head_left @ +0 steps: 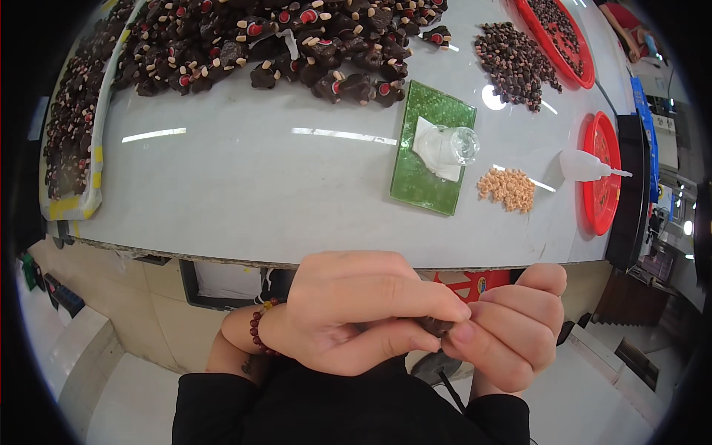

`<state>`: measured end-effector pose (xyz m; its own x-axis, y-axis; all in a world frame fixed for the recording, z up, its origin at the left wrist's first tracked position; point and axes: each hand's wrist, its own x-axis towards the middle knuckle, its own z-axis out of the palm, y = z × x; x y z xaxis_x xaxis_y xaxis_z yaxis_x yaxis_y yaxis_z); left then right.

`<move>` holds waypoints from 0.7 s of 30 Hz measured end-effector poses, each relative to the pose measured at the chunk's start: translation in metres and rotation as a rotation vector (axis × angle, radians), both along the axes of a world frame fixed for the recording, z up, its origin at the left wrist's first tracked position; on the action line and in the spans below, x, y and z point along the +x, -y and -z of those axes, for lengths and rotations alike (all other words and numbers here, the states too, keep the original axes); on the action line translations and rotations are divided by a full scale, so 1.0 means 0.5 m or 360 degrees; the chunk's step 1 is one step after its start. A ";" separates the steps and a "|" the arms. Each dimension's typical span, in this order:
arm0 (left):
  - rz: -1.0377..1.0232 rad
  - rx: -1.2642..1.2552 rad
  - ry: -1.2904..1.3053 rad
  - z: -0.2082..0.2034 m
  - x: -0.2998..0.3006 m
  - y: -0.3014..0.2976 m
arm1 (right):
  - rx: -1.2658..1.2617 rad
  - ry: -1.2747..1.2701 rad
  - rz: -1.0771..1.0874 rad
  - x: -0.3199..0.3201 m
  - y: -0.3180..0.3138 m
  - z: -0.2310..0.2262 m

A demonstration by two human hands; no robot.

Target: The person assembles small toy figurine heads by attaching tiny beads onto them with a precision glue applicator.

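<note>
In front of my chest, just off the table's near edge, my two hands meet. Thumb and index finger of my left hand (356, 308) pinch a small dark brown piece (436, 325), mostly covered by the fingers. My right hand (519, 326) has its fingers curled in, with the thumb and index fingertip pressed against the same piece. Across the table lies a heap of dark brown figures (185, 44) with beige nubs and red round parts. Small beige pieces (508, 190) form a little pile on the right, near loose dark brown pieces (512, 63).
A green plate (423, 189) bears a folded white tissue and a small clear glass jar (461, 146). Two red trays (591, 74) stand on the right; a white squeeze bottle (582, 165) with a thin nozzle lies by the nearer one. A long taped tray (93, 170) of dark figures runs along the left.
</note>
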<state>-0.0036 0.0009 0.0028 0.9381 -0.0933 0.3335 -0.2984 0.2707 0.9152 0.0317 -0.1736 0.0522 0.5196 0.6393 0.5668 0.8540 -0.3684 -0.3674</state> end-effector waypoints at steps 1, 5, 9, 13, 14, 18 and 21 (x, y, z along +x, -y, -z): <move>0.0000 0.0000 0.0000 0.000 0.000 0.000 | 0.0000 0.0000 0.0000 0.001 0.000 -0.001; 0.0042 -0.0072 -0.0006 0.008 0.000 0.003 | 0.0023 -0.0045 -0.0004 0.001 0.000 0.000; 0.0178 -0.0022 -0.0079 0.002 -0.001 -0.007 | 0.0035 -0.0042 -0.0005 0.004 0.002 -0.002; 0.0208 -0.0012 -0.0086 -0.003 0.000 -0.011 | 0.0028 -0.0039 0.0004 0.003 0.002 -0.002; 0.0218 -0.0021 -0.0109 -0.002 -0.001 -0.010 | 0.0025 -0.0053 0.0019 0.002 0.001 -0.002; 0.0182 -0.0079 -0.0047 0.008 0.000 -0.005 | 0.0084 -0.0067 0.0020 0.004 -0.001 0.006; 0.0313 -0.0220 -0.0123 0.010 0.003 -0.009 | 0.0077 -0.0084 -0.0003 0.007 0.006 0.002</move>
<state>-0.0021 0.0056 -0.0021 0.9297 -0.2350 0.2835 -0.1580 0.4408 0.8836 0.0350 -0.1769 0.0510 0.5484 0.6128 0.5690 0.8336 -0.3473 -0.4295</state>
